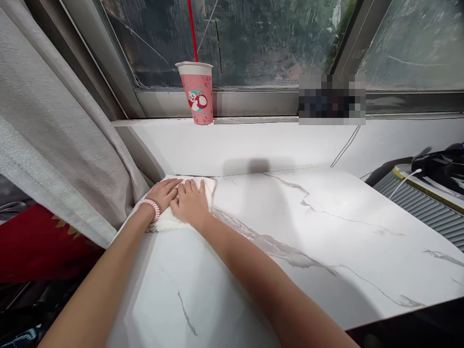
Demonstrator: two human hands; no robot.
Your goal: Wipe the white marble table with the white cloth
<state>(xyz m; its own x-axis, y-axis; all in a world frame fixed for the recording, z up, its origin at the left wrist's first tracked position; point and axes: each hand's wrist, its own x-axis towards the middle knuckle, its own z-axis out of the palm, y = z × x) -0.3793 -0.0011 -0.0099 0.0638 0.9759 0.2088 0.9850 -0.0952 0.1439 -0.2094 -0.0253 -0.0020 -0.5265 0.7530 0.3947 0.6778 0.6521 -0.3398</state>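
Observation:
A folded white cloth (208, 191) lies at the far left corner of a white marble-patterned table (326, 232). Both my hands press flat on it, side by side. My left hand (164, 192) rests on the cloth's left part, with a pink coiled band around its wrist. My right hand (190, 202) lies on the cloth's middle, fingers pointing away from me. Most of the cloth is hidden under the hands.
A pink paper cup (198, 94) with a red straw stands on the window sill behind the table. A grey curtain (54, 135) hangs at the left. Black devices and cables (435, 169) lie at the right. A red object (36, 246) sits low at the left.

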